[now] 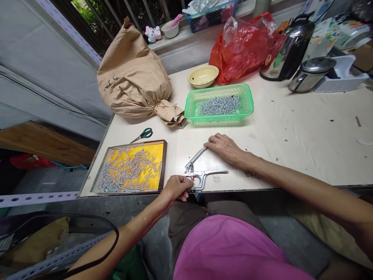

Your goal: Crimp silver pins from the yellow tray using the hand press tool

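Near the table's front edge lies a pair of silver snap-fastener pliers (201, 177), its spring-loaded upper handle raised at an angle. My right hand (223, 147) has its fingers closed on the upper end of that handle. My left hand (178, 187) pinches at the jaw end of the pliers, beside a small red part. Whatever lies between those fingertips is too small and covered to make out. Left of this hand, a shallow tray (164, 163) with a yellow bottom holds many small silver metal pins. More such metal pieces lie in a green plastic basket (219, 119) beyond the pliers.
Green-handled scissors (145, 133) lie behind the tray. Along the back are a brown paper sack (131, 74), a cream bowl (203, 76), a red plastic bag (241, 50), an electric kettle (287, 48) and a lidded metal cup (311, 74). A black cable (115, 229) loops over my left arm.
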A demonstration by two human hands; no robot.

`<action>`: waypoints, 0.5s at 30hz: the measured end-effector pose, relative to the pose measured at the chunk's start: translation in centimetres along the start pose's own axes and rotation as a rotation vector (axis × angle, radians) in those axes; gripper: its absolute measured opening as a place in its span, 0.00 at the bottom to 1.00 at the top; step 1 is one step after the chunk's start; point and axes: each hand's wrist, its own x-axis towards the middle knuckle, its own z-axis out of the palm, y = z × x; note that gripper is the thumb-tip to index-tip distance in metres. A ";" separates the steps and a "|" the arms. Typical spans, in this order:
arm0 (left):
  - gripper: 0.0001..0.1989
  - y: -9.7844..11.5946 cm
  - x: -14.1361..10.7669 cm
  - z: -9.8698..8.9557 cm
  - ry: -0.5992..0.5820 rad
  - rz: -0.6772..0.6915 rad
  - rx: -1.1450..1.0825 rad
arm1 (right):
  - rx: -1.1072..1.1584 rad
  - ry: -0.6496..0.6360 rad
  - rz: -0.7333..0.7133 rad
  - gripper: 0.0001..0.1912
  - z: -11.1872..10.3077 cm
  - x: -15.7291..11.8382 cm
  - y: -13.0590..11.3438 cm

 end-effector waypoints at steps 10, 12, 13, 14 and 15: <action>0.14 0.6 0.3 -0.5 -0.063 0.001 0.125 | 0.067 0.007 0.012 0.13 -0.4 -0.6 -0.2; 0.13 0.5 0.5 -0.5 -0.062 -0.004 0.111 | 0.107 0.009 -0.014 0.14 -0.7 -1.0 0.0; 0.12 0.4 0.6 -0.5 -0.059 -0.008 0.100 | 0.125 0.001 -0.033 0.16 -0.9 -1.3 0.0; 0.12 0.3 0.7 -0.5 -0.052 -0.008 0.089 | 0.139 -0.011 -0.050 0.21 -1.1 -1.6 0.1; 0.11 0.2 0.7 -0.5 -0.050 -0.008 0.080 | 0.151 -0.029 -0.064 0.26 -1.2 -1.9 0.1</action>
